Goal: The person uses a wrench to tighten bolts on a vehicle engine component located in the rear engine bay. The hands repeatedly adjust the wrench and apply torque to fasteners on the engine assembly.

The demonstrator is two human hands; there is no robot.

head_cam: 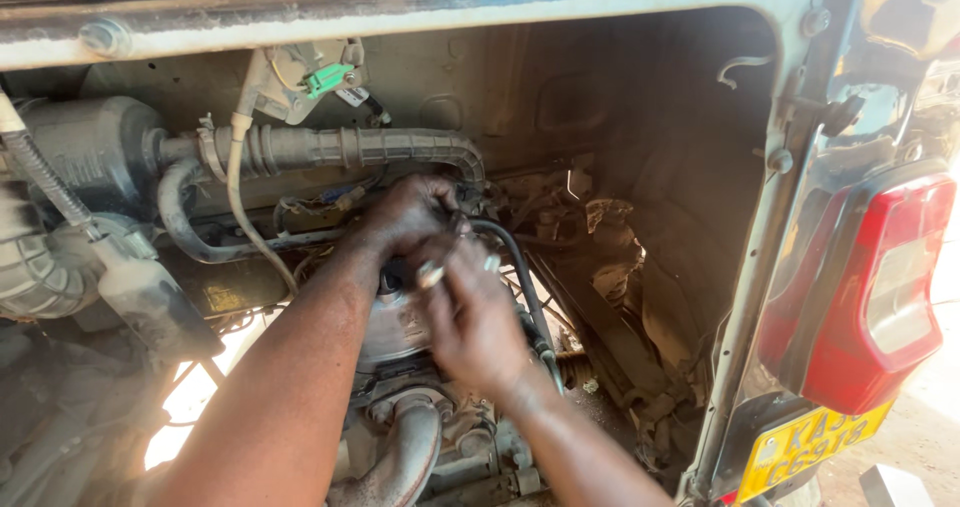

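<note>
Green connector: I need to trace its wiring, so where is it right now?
In the head view, the green connector sits upper left, under the body's top edge, above the ribbed grey hose.

Sunlit dusty metal compartment walls [640, 97] beside a red tail lamp [870, 287].

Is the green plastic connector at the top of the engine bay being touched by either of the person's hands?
No, the green connector sits high by the top frame, while the left hand and right hand work lower, on the engine.

Both hands [440, 267] on dusty engine [400, 327]
</note>
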